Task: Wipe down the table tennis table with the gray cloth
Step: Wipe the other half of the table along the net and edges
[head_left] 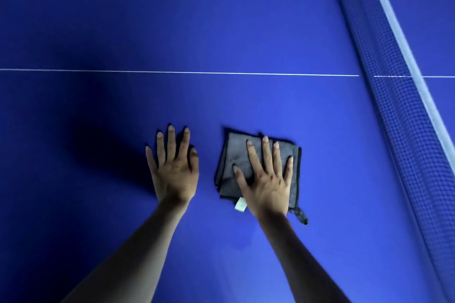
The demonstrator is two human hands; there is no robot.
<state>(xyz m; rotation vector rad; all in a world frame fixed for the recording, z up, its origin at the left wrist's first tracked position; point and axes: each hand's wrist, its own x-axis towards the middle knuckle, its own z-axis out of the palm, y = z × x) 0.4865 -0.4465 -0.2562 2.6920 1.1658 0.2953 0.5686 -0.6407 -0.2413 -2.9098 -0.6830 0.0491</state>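
Observation:
A folded gray cloth (234, 155) with a dark border and a small white tag lies flat on the blue table tennis table (172, 19). My right hand (267, 179) presses on the cloth with fingers straight and spread, covering its right half. To its left, my left hand (173, 167) rests flat on the bare table surface, fingers straight, a short gap from the cloth.
The net (398, 110) with its white top band runs diagonally along the right side. A thin white centre line (172, 72) crosses the table beyond the hands. A dark shadow falls on the table left of my left hand.

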